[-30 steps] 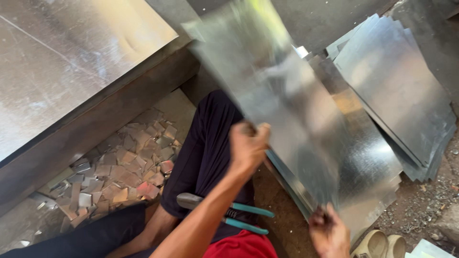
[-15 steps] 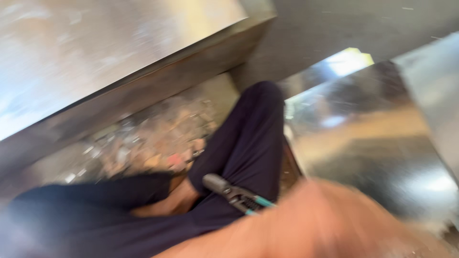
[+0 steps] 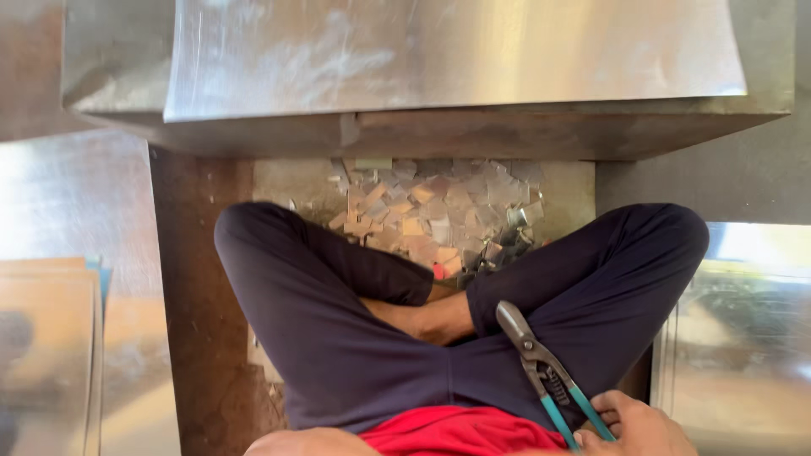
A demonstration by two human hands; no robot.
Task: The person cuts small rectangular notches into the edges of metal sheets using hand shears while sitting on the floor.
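I sit cross-legged in dark trousers [image 3: 338, 338] and a red shirt [image 3: 456, 435]. A pair of tin snips [image 3: 541, 371] with grey jaws and teal handles lies along my right thigh, jaws pointing away from me. My right hand [image 3: 634, 426] is at the bottom right edge, its fingers curled around the ends of the teal handles. My left hand is out of view; only a strip of bare arm [image 3: 304, 441] shows at the bottom edge.
A large shiny metal sheet [image 3: 439, 59] lies on a thick slab right ahead of my knees. Several small metal offcuts [image 3: 439, 211] are heaped on the floor between slab and legs. More metal sheets lie at my left [image 3: 59, 253] and right [image 3: 743, 338].
A second ago both hands held up a metal sheet at my right. The view has swung to straight ahead, the sheet is out of my hands, and my right hand is on the snips.
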